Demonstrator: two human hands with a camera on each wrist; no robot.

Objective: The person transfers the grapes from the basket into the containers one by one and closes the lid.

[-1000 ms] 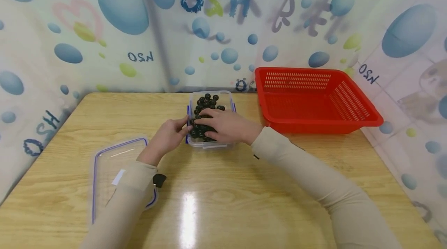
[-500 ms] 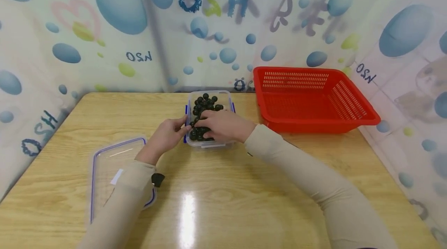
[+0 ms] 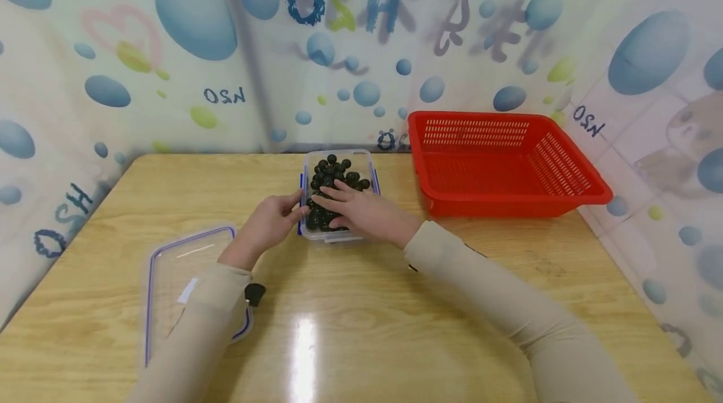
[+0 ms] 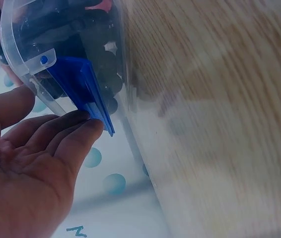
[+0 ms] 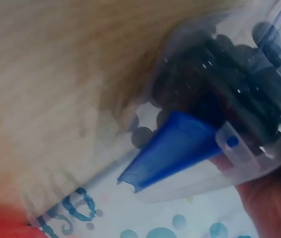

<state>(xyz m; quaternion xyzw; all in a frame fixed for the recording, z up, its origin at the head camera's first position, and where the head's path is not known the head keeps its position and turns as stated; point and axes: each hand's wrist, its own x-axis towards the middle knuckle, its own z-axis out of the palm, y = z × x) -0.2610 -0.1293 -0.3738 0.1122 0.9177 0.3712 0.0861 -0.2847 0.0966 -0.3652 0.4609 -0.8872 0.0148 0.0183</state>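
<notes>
A clear plastic food container (image 3: 366,153) with blue side latches stands near the table's back edge. Dark, glossy, grape-sized balls (image 3: 327,177) fill much of it. My left hand (image 3: 270,221) holds its left side, thumb over the rim; in the left wrist view, the fingertips meet the hanging blue latch (image 4: 83,87). From the right, my right hand (image 3: 364,209) reaches across the container, its fingers spread over the balls and hiding some of them. Another blue latch (image 5: 173,148) sticks out in the right wrist view, where most of the right hand is hidden behind the container.
On the table's left side lies a clear lid (image 3: 169,277) with a blue seal, partly under my left forearm. A red slotted basket (image 3: 508,205) stands at the back right. A patterned curtain (image 3: 271,51) hangs right behind the table.
The right hand's fingers, bent down among the balls half a second ago, are now straighter and spread on top. More balls show at the container's right side. The left hand has stayed put.
</notes>
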